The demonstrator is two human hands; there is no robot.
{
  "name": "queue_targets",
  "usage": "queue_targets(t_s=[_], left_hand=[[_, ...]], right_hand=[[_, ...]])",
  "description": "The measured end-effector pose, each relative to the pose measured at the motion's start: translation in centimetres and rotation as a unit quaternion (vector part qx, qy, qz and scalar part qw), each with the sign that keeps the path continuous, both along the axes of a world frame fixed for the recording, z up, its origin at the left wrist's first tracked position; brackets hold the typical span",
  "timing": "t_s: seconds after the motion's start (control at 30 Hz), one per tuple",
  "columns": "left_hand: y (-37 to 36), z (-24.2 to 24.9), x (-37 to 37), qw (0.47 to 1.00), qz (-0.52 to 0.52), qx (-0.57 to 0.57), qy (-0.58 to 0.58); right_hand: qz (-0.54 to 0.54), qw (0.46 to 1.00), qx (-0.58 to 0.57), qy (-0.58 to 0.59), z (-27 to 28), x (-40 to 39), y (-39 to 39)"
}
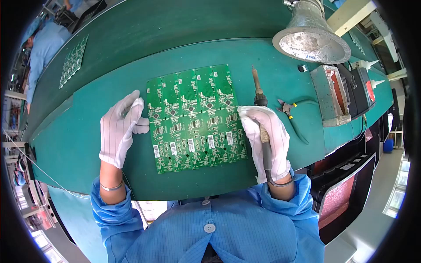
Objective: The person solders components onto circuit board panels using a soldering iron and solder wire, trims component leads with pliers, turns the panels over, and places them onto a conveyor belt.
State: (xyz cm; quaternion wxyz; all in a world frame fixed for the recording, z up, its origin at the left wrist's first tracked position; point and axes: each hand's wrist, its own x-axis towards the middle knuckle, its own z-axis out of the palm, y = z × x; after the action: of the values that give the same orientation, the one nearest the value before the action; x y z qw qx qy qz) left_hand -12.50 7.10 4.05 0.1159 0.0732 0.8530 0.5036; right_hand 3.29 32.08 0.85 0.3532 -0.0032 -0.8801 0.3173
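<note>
A green panel of joined circuit boards (197, 120) lies on the mat between my hands, with white labels along its lower half. My left hand (120, 127), in a white striped glove, rests at the panel's left edge. Its thumb and fingers are apart, and the thumb tip reaches the edge. In my gloved right hand (274, 136) is a soldering iron (260, 98), gripped by its handle with the tip pointing away from me. The fingertips of that hand are right at the panel's right edge. Just right of it lie cutters (287, 108) with black and yellow handles.
A metal fume hood (311, 33) hangs at the upper right. Below it stand a metal holder (329, 96) and a black unit (357, 87). Another circuit board panel (73, 61) lies far left, near a person in blue (46, 46). The green mat (101, 83) covers the bench.
</note>
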Motion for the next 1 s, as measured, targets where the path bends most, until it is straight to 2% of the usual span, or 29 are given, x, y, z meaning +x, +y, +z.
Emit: queue_targets(t_s=[0.1,0.2,0.3,0.4,0.5,0.63,0.67,0.73,0.87,0.97,1.0], left_hand=[[-0.6,-0.1,-0.3,0.999,-0.042,-0.012,0.008],[-0.8,-0.9,-0.7,0.996,-0.021,0.075,-0.031],[-0.8,0.3,-0.7,0.996,-0.067,0.008,-0.058],[-0.4,0.2,-0.4,0.997,-0.069,0.011,-0.037],[-0.6,-0.8,-0.6,0.996,-0.076,0.036,0.015],[-0.9,-1.3,-0.8,0.995,-0.086,0.053,0.028],[-1.0,-1.4,-0.8,0.995,-0.086,0.045,0.032],[-1.2,-1.4,-0.9,0.994,-0.096,0.04,0.039],[-1.6,-1.6,-0.8,0.993,-0.1,0.05,0.045],[-1.6,-1.5,-0.7,0.992,-0.107,0.026,0.054],[-1.6,-1.5,-0.7,0.992,-0.108,0.022,0.057]], right_hand=[[0.006,1.0,0.021,0.001,0.3,0.1,-0.2],[0.0,0.999,0.037,0.0,0.2,0.2,-0.4],[-0.004,1.0,0.001,0.019,-0.3,0.0,-0.4],[-0.006,1.0,-0.003,0.024,-0.2,0.1,-0.2],[-0.027,0.976,-0.215,-0.003,-0.6,0.8,-0.6],[-0.006,0.938,-0.346,-0.001,0.1,1.3,-0.4],[-0.028,0.917,-0.397,0.016,0.1,1.2,-0.8],[-0.041,0.959,-0.278,0.038,-0.8,0.9,-0.3],[-0.02,0.95,-0.305,0.062,-0.7,0.9,-0.5],[-0.009,0.914,-0.405,0.036,0.3,1.1,-1.0],[-0.011,0.917,-0.397,0.037,0.2,1.1,-1.0]])
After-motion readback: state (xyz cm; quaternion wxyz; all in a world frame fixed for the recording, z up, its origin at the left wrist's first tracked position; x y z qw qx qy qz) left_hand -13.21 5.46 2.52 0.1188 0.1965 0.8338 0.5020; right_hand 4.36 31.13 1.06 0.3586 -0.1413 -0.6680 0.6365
